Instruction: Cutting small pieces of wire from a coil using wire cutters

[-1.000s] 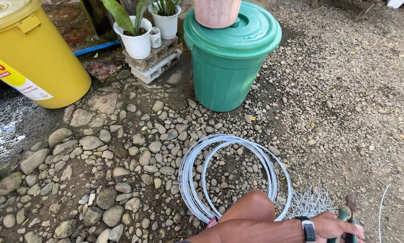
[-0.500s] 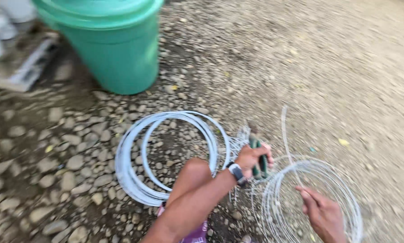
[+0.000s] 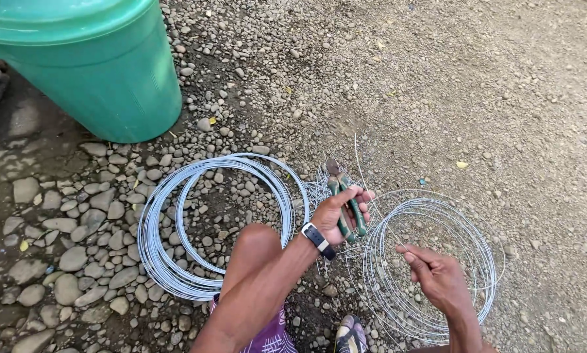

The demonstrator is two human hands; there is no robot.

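Low in the centre of the frame, the left hand (image 3: 338, 210) is clenched around green-handled pliers (image 3: 343, 199). The right hand (image 3: 437, 274) pinches what seems to be a strand of the thin wire coil (image 3: 483, 261) at lower right. A thicker, smooth wire coil (image 3: 151, 229) lies left on rounded river stones. Upper left stands a green plastic bin (image 3: 97, 78); bare gravel spreads open at upper right.

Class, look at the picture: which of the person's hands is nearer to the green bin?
Left. The left hand, gripping green-handled pliers, lies lower right of the green bin. The right hand, over the thin wire coil, sits farther right and lower.
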